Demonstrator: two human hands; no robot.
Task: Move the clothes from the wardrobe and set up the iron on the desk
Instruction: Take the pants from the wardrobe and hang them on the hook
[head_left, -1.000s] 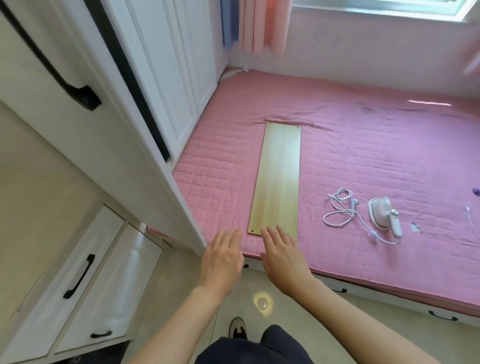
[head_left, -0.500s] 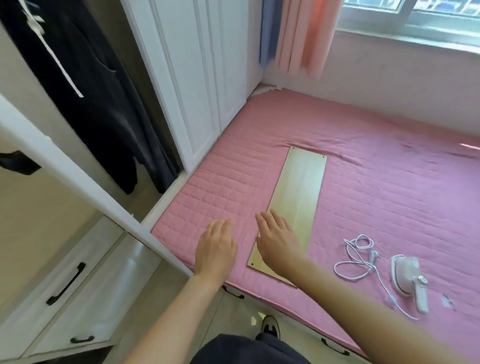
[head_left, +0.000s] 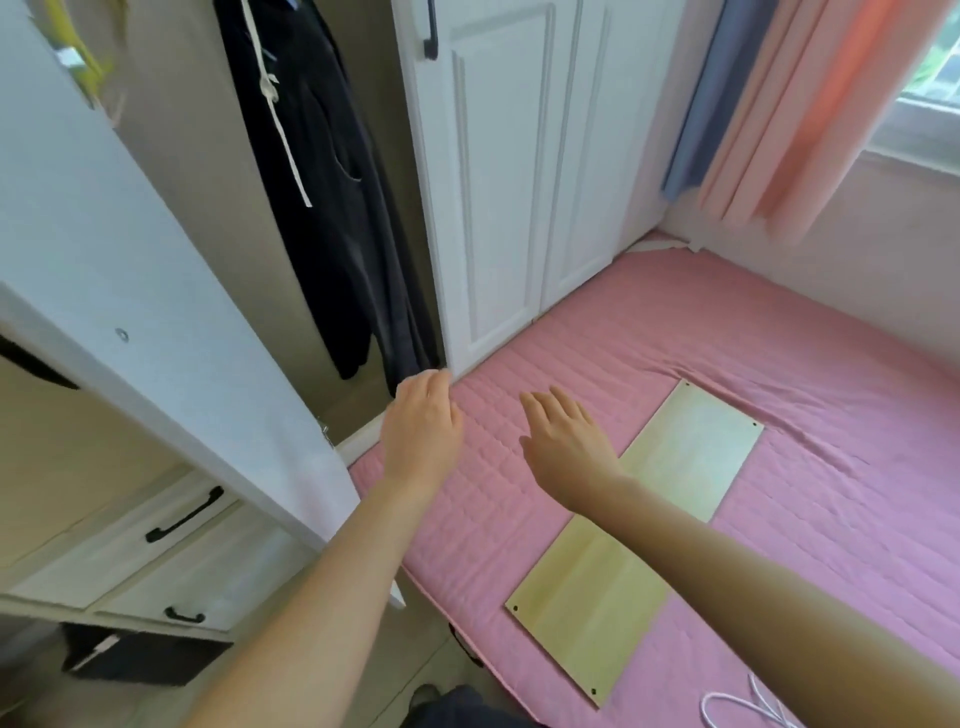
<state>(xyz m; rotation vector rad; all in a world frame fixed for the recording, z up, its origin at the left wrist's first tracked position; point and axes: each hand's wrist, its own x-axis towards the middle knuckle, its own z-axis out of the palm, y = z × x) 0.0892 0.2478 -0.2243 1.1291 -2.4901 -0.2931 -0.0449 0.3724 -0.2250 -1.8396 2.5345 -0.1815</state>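
A dark garment (head_left: 332, 218) with a pale drawstring hangs inside the open wardrobe (head_left: 218, 223) at upper left. My left hand (head_left: 423, 426) reaches toward its lower hem, fingers straight, just short of the cloth. My right hand (head_left: 563, 441) hovers flat over the pink mattress (head_left: 779, 509), fingers relaxed, holding nothing. A pale wooden board (head_left: 623, 566) lies on the mattress under my right forearm. Only a loop of the iron's white cord (head_left: 748, 709) shows at the bottom edge; the iron itself is out of view.
The open white wardrobe door (head_left: 130, 312) juts toward me on the left. White drawers with black handles (head_left: 182, 519) sit below it. Closed wardrobe doors (head_left: 519, 182), blue and peach curtains (head_left: 769, 114) and a window stand behind the bed.
The view has swung up and left, bringing the wardrobe's inside into sight. Both hands have risen off the board's near end and moved left toward the hanging garment. The iron has left the view.
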